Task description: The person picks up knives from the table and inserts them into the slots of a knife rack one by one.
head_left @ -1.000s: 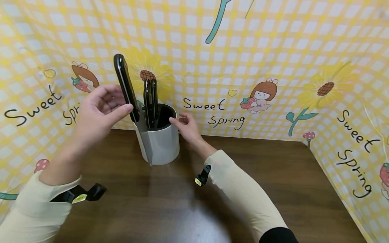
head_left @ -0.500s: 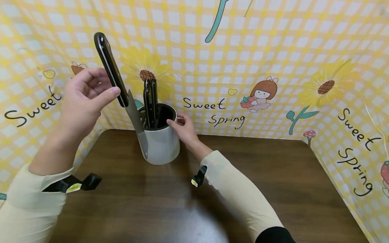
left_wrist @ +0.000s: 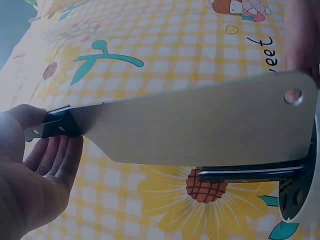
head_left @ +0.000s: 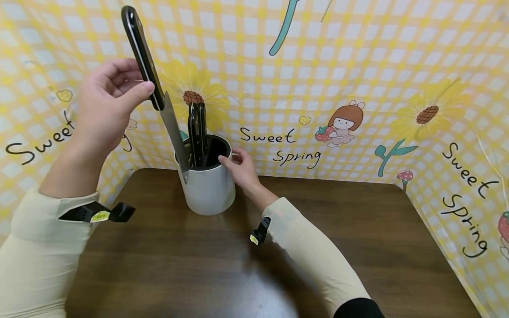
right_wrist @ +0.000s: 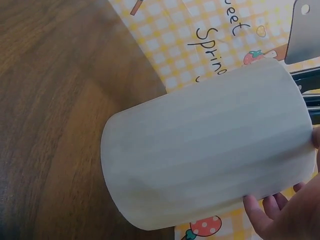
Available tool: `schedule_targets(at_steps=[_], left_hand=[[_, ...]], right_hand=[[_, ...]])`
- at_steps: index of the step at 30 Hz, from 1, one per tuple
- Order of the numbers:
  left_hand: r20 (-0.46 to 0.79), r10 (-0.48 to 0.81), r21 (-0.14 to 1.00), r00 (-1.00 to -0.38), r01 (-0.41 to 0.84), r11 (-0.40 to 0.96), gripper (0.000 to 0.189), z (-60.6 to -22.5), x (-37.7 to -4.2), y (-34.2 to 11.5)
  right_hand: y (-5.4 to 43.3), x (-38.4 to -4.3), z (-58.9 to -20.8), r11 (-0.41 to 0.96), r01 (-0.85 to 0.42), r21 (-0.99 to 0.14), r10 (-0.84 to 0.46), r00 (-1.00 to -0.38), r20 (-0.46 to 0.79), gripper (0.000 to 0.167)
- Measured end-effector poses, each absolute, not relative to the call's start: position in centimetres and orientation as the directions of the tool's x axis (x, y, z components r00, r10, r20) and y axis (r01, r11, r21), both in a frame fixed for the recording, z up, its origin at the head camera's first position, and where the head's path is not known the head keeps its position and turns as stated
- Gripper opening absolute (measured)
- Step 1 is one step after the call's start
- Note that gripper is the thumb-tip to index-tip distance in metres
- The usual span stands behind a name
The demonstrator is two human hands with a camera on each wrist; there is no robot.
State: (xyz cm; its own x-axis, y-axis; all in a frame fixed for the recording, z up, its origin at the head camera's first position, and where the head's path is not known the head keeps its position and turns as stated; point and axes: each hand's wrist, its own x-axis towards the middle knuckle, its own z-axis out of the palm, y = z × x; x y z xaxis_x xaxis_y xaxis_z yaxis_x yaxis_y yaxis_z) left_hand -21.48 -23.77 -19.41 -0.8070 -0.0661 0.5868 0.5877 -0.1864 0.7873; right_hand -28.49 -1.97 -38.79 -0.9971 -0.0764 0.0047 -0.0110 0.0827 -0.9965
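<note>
Pinched by its black handle between the thumb and fingers of my left hand (head_left: 105, 99) is a cleaver (head_left: 174, 132). Its blade slants down, with the lower end overlapping the near left rim of a white cylindrical knife holder (head_left: 210, 194) in the head view. A hole near the corner of the wide blade (left_wrist: 200, 125) shows in the left wrist view. My right hand (head_left: 243, 170) holds the holder's right side at the rim, thumb on the edge and fingers against the outer wall. Several black-handled knives (head_left: 197, 132) stand upright inside.
The holder stands on a dark brown wooden table (head_left: 318, 247), close to its back edge. A yellow checked cloth (head_left: 278, 88) with printed flowers and lettering rises behind and along both sides.
My left hand has raised the cleaver up and to the left, its blade tip rising from beside the holder's base toward the rim. My right hand has stayed at the holder.
</note>
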Motion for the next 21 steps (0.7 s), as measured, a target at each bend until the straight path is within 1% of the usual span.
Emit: schedule_targets(at_steps=[5,8,18,21], left_hand=[[0.562,-0.081,0.81,-0.823,0.567,-0.149,0.028,-19.0,-22.1,-23.9],[0.565,-0.089,0.808,-0.82,0.572,-0.142,0.028,-19.0,-22.6,-23.8],[0.569,-0.095,0.799,-0.817,0.577,-0.168,0.025,-19.6,-24.7,-23.5],[0.57,-0.091,0.801,-0.816,0.577,-0.156,0.024,-19.7,-25.1,-23.4]], right_hand=[[-2.0,-28.5,-38.7,0.085,-0.007,-0.996,-0.076,-0.997,0.001,0.059],[-2.0,-28.5,-38.7,0.088,-0.006,-0.996,-0.078,-0.997,-0.001,0.058],[-1.9,-28.6,-38.8,0.083,-0.005,-0.997,-0.082,-0.997,-0.002,0.056],[-1.8,-28.7,-38.9,0.083,-0.012,-0.997,-0.088,-0.996,0.005,0.056]])
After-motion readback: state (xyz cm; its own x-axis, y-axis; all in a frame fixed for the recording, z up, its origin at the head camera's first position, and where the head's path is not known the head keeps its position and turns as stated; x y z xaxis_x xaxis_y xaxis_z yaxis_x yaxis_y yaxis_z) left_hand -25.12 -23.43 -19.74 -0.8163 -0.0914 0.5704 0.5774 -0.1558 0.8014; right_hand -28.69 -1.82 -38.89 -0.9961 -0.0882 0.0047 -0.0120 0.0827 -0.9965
